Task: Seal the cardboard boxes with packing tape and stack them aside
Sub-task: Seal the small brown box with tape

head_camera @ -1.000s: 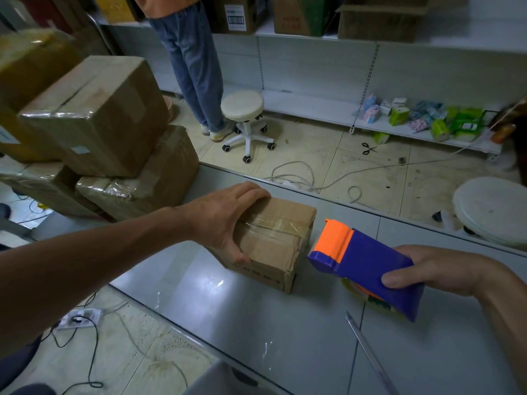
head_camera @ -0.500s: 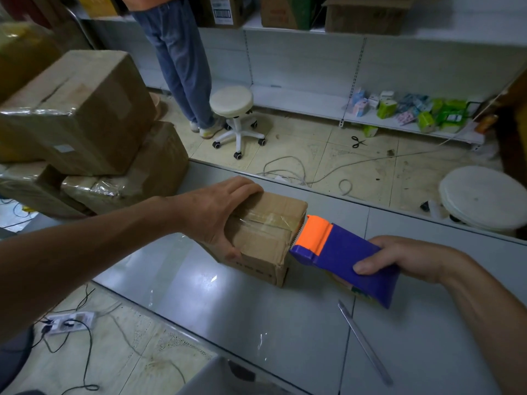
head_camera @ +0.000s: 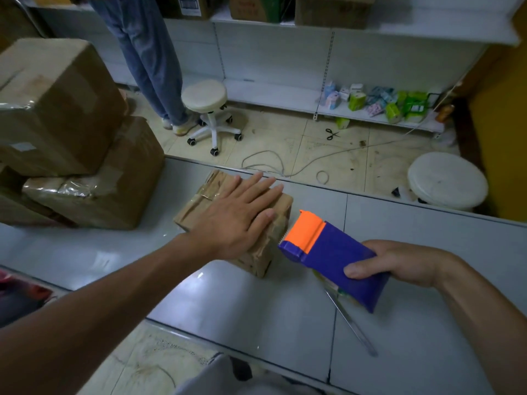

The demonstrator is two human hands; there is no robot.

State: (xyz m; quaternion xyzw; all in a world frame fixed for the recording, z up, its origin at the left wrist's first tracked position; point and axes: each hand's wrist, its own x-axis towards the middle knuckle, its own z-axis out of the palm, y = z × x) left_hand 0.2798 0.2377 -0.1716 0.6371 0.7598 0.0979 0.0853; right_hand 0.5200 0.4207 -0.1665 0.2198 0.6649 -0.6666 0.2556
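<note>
A small cardboard box (head_camera: 199, 203) with clear tape across its top lies on the grey table (head_camera: 256, 303). My left hand (head_camera: 239, 215) presses flat on the box top, fingers straight and spread. My right hand (head_camera: 399, 263) grips a purple tape dispenser (head_camera: 336, 255) with an orange front; its toothed edge sits just right of the box's near right side. Taped cardboard boxes are stacked at the left: a large one (head_camera: 54, 109) on top of a lower one (head_camera: 114, 183).
A metal strip (head_camera: 350, 323) lies on the table below the dispenser. A person in jeans (head_camera: 145, 52) stands beside a white wheeled stool (head_camera: 208, 104). Another white stool (head_camera: 447, 181) is at the right. Scissors (head_camera: 332, 134) and a cable lie on the floor.
My left hand went from gripping the box's near edge to lying flat on its top. The dispenser came up to the box's right side, then drew slightly off it.
</note>
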